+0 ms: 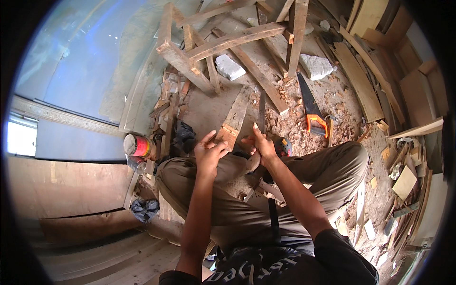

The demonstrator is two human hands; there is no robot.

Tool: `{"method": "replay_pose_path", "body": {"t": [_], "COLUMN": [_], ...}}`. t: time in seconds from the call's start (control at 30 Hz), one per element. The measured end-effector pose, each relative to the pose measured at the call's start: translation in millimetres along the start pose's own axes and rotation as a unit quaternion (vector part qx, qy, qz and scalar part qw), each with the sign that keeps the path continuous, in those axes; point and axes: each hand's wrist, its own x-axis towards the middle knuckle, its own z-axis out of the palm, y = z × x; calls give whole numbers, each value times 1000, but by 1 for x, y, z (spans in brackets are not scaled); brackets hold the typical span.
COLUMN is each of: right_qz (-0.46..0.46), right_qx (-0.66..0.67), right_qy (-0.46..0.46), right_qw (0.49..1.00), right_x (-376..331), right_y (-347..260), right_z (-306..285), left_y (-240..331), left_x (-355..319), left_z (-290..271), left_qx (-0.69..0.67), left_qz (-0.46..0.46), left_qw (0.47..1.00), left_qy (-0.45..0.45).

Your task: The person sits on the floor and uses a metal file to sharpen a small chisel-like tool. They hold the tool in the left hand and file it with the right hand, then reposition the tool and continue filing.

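A wooden bar lies lengthwise ahead of me, its near end a fresher, reddish cut. Beside that end is my left hand, fingers apart and loosely bent. Its fingertips are close to the wood; whether they touch it I cannot tell. To the right of the bar, my right hand is closed around a hand tool with a long, flat, dark blade. The blade points away from me, and a rounded brownish handle end shows below the hand. The exact kind of tool is unclear.
An orange-handled handsaw lies among wood chips to the right. Beyond stands a wooden frame, with white blocks nearby. A red-labelled can is at left. Planks and offcuts line the right side.
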Motion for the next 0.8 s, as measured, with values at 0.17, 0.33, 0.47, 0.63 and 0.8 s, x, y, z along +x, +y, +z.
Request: {"method": "replay_pose_path", "body": {"t": [0.17,0.33,0.47,0.63,0.8], "right_qz": [49,77,69,53,46], "right_qx": [106,171,137,99,34], "right_qy": [-58,-133,-139,-114,-129], "right_qw": [991,973,978,987,990], "right_x": [11,16,14,12,10], "right_y": [12,22,24,21,21], "right_z": [-5,-20,-28,-26,-36], "left_y": [-29,-23,-19,-28,-39], "left_x": [2,-7,21,51,101], "left_z": [15,31,30,38,42], "left_qx": [9,97,215,237,259], "left_qz": [59,-39,-53,15,-171], "left_qw": [993,985,968,963,943], "left_qy": [-100,-134,-122,-132,-124]}}
